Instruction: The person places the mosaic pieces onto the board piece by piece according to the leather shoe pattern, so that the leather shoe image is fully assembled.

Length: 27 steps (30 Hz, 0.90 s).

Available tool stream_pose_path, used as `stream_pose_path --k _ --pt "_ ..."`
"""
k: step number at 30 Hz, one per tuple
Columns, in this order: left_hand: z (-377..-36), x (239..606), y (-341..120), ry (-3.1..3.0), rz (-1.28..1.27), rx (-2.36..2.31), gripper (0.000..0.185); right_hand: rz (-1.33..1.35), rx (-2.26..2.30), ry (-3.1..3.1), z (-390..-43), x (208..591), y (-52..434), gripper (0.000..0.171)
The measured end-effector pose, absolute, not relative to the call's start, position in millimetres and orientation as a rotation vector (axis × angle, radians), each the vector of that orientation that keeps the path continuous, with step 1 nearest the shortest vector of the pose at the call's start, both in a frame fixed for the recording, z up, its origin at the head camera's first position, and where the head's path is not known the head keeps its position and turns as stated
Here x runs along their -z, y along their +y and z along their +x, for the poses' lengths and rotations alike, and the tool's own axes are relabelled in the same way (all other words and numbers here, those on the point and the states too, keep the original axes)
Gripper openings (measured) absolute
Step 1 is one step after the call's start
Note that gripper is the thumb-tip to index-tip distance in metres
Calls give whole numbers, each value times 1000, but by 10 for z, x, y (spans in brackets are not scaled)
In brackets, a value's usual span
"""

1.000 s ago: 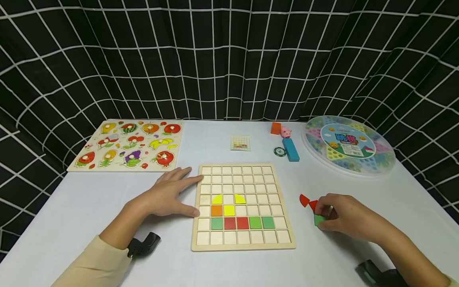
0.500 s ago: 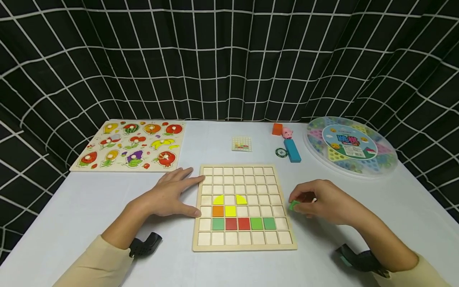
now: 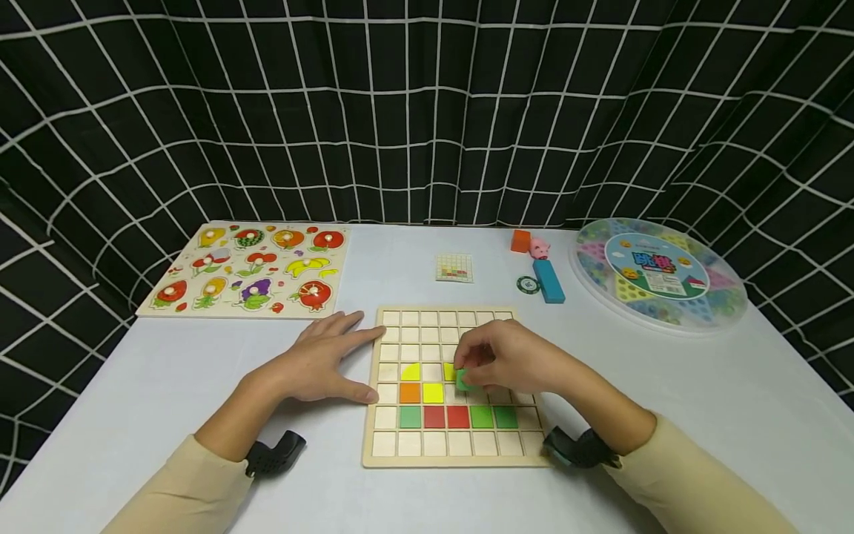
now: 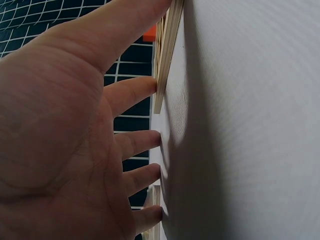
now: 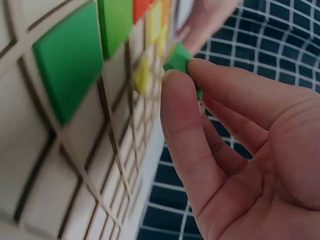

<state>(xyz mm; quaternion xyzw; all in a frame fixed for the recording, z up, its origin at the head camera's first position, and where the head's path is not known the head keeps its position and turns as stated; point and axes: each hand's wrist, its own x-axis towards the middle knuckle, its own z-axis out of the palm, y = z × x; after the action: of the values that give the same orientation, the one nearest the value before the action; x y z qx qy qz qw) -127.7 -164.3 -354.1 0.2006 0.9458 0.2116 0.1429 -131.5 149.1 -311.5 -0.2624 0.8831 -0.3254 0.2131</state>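
Since the earlier frames, right hand (image 3: 510, 361) has come in from the bare table on the right to over the grid board (image 3: 454, 445), carrying the green tile; left hand unchanged.

White table (image 3: 167, 386), matte cloth-like surface, backed by black curtain with white grid lines.

Round clear plastic game case (image 3: 660, 278), far right; label with cartoon faces, characters too small to read.

Fruit peg puzzle (image 3: 250, 268), flat wooden, far left.

Grid board: pale wood, square cells, lying flat. Bottom filled row reads green, red, red, green, green; above it orange and yellow squares; above those two yellow quarter-rounds.

Left hand (image 3: 320, 361): flat, fingers straight, palm down on table, fingertips against board's left edge.

Right hand: thumb and fingers pinching green tile (image 5: 178, 59), small square piece, smooth painted faces. Tile is tilted, one corner down towards the board, held just above the cells right of the yellow square. No clear long axis.

Blue block (image 3: 549, 280), oblong, long axis running away from viewer; beside it a pink pig figure, orange block, dark round chip. Small pattern card (image 3: 454, 268), print unreadable.
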Motion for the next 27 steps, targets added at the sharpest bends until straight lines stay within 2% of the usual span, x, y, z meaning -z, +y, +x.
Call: stream_pose_path --k 13,19,27 --pt "-1278 3543 -1636 2728 574 -607 96 -719 821 2483 -1301 3219 1321 14" --pt "-1272 3551 -1666 2732 573 -602 96 -800 740 2572 -1251 3225 1280 13" --pt "-1272 3550 -1662 2723 577 -611 97 -868 854 2542 -1274 3174 1552 12"
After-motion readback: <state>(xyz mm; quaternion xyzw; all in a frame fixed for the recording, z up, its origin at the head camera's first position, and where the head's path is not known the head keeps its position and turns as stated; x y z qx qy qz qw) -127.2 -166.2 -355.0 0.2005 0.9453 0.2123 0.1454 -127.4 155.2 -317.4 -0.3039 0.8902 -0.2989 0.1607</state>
